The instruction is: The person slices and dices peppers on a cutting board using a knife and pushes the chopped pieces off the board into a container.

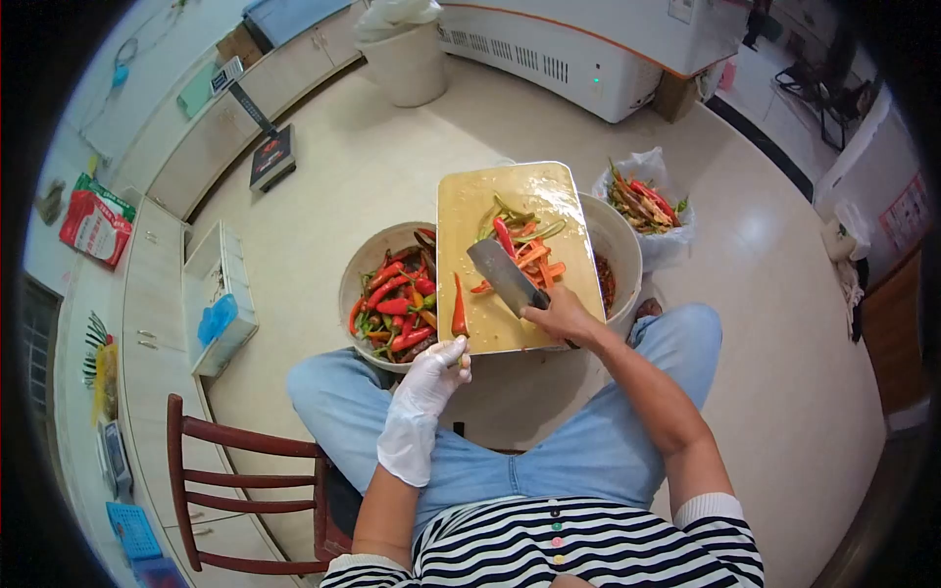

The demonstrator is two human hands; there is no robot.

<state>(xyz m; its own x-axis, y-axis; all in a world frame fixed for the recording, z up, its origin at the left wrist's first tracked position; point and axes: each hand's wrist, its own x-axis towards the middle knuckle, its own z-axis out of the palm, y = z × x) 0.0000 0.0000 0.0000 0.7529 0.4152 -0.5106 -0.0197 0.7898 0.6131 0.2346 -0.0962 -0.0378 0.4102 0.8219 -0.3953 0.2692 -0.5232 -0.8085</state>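
My left hand (pixel 429 384), in a white glove, is closed at the near left edge of the yellow cutting board (pixel 466 201). It pinches a red chili pepper (pixel 459 312) by the stem end, and the pepper's tip points away across the board. In my bare right hand (pixel 566 316) is the handle of a cleaver (pixel 502 270), its broad blade slanting up and left over the board. Beside and beyond the blade lie cut pepper strips (pixel 537 263) and several green stems (pixel 510 218). The board spans two buckets.
The left bucket (pixel 346 284) holds whole red peppers; the right bucket (pixel 619 227) has red bits inside. Behind it stands a plastic bag (pixel 676 247) of peppers. A wooden chair (pixel 250 470) is at my left, a floor scale (pixel 272 159) farther off, a white bin (pixel 407 69) beyond.
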